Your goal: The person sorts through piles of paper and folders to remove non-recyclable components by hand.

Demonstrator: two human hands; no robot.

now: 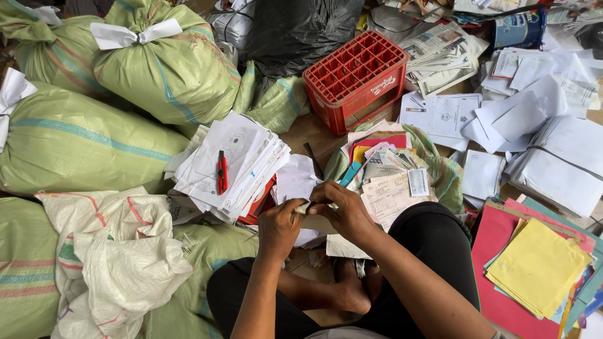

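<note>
Paper-sorting looks underway — left hand [279,227] and right hand [342,210] both pinch a small paper bundle [314,216] above the lap, beside the white paper stack [235,166]; separating sheets likely needs a firm pull.

1. Red plastic crate [356,80]: gridded top, white marking on its side. Landmark.
2. Green woven sacks [166,66], tied shut with white strips, left of the crate.
3. Black plastic bag [295,28], just behind the crate.
4. Blue tin with a label [518,28], far right of the crate.
5. White woven sack [119,251], crumpled, well below-left of the crate.
</note>
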